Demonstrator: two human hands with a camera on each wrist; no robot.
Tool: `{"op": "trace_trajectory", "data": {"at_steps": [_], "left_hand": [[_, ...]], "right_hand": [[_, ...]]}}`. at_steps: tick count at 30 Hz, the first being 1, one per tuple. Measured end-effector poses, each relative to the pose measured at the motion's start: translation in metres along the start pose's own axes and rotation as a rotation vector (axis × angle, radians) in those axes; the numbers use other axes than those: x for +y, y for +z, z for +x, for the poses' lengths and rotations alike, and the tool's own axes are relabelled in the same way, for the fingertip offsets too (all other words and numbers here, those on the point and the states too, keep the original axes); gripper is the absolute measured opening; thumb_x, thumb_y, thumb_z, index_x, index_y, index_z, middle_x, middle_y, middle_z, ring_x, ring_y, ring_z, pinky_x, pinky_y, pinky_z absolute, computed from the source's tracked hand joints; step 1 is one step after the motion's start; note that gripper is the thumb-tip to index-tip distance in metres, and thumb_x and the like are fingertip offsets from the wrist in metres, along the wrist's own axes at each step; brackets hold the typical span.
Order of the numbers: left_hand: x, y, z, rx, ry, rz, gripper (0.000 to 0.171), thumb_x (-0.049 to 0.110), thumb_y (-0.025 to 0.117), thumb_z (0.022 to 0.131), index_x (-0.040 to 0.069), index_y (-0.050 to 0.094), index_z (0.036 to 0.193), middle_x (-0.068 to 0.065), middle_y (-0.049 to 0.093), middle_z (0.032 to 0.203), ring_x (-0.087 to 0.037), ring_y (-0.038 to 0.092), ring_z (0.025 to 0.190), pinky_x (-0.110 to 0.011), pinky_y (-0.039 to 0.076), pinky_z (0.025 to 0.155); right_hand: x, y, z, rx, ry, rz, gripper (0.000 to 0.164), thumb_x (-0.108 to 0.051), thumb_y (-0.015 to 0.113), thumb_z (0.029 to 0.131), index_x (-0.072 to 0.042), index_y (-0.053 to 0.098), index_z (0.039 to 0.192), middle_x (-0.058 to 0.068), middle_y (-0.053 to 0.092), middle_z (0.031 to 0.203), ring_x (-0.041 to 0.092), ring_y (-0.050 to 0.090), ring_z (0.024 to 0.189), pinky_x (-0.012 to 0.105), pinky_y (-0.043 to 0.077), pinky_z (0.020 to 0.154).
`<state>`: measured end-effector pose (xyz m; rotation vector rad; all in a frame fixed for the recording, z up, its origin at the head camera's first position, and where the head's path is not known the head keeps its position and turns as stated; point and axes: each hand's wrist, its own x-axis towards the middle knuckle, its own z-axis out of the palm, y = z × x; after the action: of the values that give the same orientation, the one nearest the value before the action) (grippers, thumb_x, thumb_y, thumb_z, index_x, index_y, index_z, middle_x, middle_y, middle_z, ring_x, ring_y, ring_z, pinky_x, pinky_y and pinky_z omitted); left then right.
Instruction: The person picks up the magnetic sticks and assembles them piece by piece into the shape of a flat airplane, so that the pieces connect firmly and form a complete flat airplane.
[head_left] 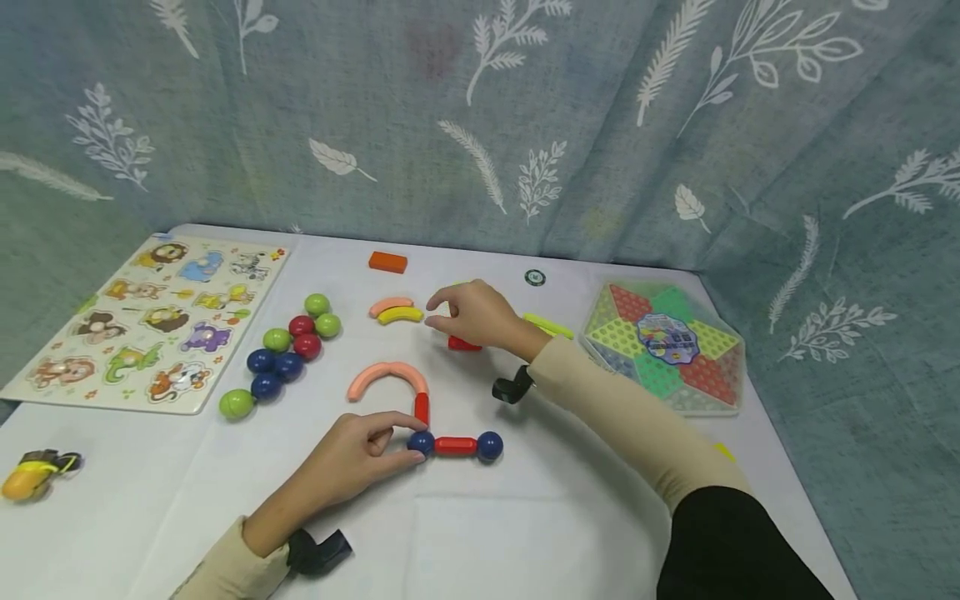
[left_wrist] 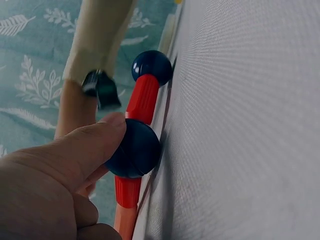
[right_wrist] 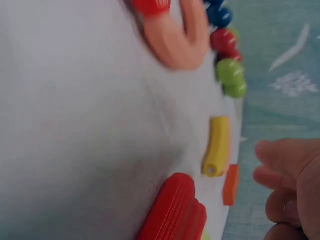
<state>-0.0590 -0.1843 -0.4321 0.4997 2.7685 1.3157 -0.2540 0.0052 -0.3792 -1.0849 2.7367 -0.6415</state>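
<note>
My left hand (head_left: 358, 454) pinches a blue ball (left_wrist: 134, 149) between thumb and finger. That ball joins two red rods: one red rod (head_left: 455, 447) runs right to a second blue ball (head_left: 490, 447), the other red rod (head_left: 422, 409) runs up to a pink curved piece (head_left: 388, 369). Above the table, my right hand (head_left: 476, 315) holds nothing, its thumb and index finger apart. Left of its fingertips lie a yellow curved rod (head_left: 401, 315) and a pink curved rod (head_left: 390, 303). Red rods (right_wrist: 172, 212) lie beneath the right hand, partly hidden by it in the head view.
Blue, red and green balls (head_left: 288, 367) cluster left of centre, beside an animal puzzle board (head_left: 187, 407). An orange block (head_left: 387, 262) and a round chip (head_left: 535, 277) lie at the back. At right is a hexagonal game box (head_left: 667, 333); yellow-green rods (head_left: 547, 325) are partly behind my right wrist.
</note>
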Motion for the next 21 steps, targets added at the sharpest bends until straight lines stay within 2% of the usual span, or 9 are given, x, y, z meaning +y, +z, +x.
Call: {"op": "trace_trajectory", "data": {"at_steps": [6,12,15,17,21], "left_hand": [[-0.002,-0.001,0.001,0.001,0.029,0.0,0.032,0.048,0.073,0.075,0.036,0.066,0.104,0.013,0.028,0.051,-0.002,0.024,0.046,-0.023,0.024,0.043],[-0.001,-0.001,0.002,-0.005,0.023,-0.007,0.032,0.047,0.074,0.075,0.037,0.066,0.104,0.013,0.029,0.051,-0.002,0.025,0.047,-0.022,0.023,0.044],[-0.002,-0.001,0.001,-0.012,0.016,-0.006,0.031,0.047,0.074,0.075,0.038,0.066,0.104,0.013,0.029,0.051,-0.001,0.025,0.047,-0.022,0.023,0.044],[-0.003,-0.001,0.001,-0.011,0.023,0.001,0.031,0.047,0.074,0.075,0.038,0.066,0.104,0.013,0.028,0.051,-0.001,0.024,0.047,-0.023,0.023,0.044],[-0.005,0.0,0.001,0.0,0.041,0.014,0.031,0.049,0.073,0.076,0.038,0.065,0.104,0.013,0.027,0.052,-0.001,0.024,0.046,-0.023,0.023,0.043]], "right_hand": [[-0.008,0.01,0.034,-0.098,0.095,-0.141,0.035,-0.044,0.064,0.086,-0.021,0.069,0.111,-0.008,0.064,0.089,0.01,0.051,0.076,0.023,0.045,0.056],[-0.008,0.022,0.046,-0.125,0.145,-0.142,0.032,-0.041,0.066,0.085,-0.02,0.07,0.108,-0.005,0.064,0.106,0.011,0.052,0.082,0.024,0.045,0.063],[-0.009,0.025,0.045,-0.126,0.138,-0.135,0.031,-0.04,0.066,0.085,-0.02,0.07,0.109,-0.006,0.064,0.105,0.009,0.051,0.083,0.024,0.044,0.066],[-0.011,0.024,0.041,-0.103,0.126,-0.129,0.03,-0.041,0.067,0.085,-0.02,0.07,0.107,-0.007,0.064,0.101,0.009,0.053,0.078,0.024,0.045,0.062],[-0.01,0.018,0.016,-0.017,0.093,-0.108,0.029,-0.043,0.067,0.084,-0.022,0.071,0.102,-0.011,0.063,0.082,0.009,0.052,0.063,0.025,0.043,0.054]]}}
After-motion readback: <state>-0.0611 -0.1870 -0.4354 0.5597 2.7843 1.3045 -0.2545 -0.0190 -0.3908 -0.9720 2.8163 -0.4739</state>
